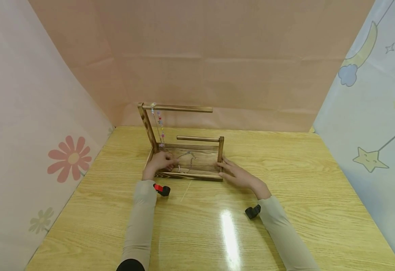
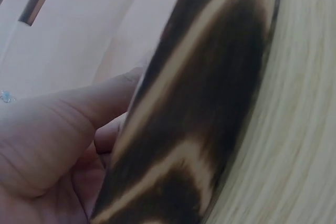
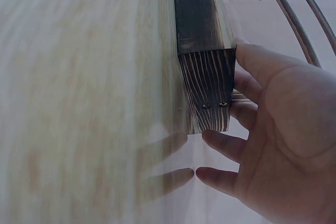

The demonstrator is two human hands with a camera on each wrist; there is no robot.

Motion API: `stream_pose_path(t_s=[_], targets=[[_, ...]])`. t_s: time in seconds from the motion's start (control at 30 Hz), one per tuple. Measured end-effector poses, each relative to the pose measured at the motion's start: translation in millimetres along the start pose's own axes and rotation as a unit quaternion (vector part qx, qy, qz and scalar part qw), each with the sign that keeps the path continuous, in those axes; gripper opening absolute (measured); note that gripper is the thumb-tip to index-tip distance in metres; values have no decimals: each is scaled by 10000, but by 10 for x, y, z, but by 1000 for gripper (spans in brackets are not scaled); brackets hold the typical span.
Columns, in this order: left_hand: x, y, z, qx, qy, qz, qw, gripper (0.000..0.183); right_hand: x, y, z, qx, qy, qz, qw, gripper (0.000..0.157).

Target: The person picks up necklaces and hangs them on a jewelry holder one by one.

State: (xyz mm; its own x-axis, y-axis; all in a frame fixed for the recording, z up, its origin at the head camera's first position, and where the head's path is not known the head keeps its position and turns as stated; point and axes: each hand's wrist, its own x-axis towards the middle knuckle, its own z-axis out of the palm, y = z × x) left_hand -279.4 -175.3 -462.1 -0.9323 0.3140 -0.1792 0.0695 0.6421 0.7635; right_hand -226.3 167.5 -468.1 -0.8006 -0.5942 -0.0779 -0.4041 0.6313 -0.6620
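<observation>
A brown wooden jewelry stand has a shallow tray base, a tall left post with a bar and a lower bar on the right. My left hand reaches over the tray's front wall and pinches a silvery chain necklace at the left. The rest of the chain lies looped on the tray floor. In the left wrist view the front wall hides the fingertips. My right hand rests against the stand's right end, fingers spread, fingertips by the screwed end piece and the table.
A colorful beaded necklace hangs near the left end of the upper bar. The lower bar points left from the right post. The wooden tabletop runs back to a peach backdrop, with printed cloths at both sides.
</observation>
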Motion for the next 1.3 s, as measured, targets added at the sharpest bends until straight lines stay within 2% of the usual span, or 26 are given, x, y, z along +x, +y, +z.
stream_pose_path(t_s=[0.23,0.53,0.7,0.8,1.1,1.3], targets=[[58,11,97,498,358,-84,9981,29,9,-3,-8,-9,24,-90,10000,55],[93,45,218,622,751,-567,9936,40,3,12,3,-64,3,-45,10000,55],[107,34,264,759,845,-502,9923,55,5,26,11,-66,30,-124,9999,56],[106,34,275,845,943,-449,9909,55,7,32,12,-18,26,-155,9999,56],[84,70,261,697,869,-578,9921,41,11,31,7,-35,25,-186,9998,56],[96,68,228,807,788,-578,9919,35,10,25,0,-2,3,-157,9999,56]])
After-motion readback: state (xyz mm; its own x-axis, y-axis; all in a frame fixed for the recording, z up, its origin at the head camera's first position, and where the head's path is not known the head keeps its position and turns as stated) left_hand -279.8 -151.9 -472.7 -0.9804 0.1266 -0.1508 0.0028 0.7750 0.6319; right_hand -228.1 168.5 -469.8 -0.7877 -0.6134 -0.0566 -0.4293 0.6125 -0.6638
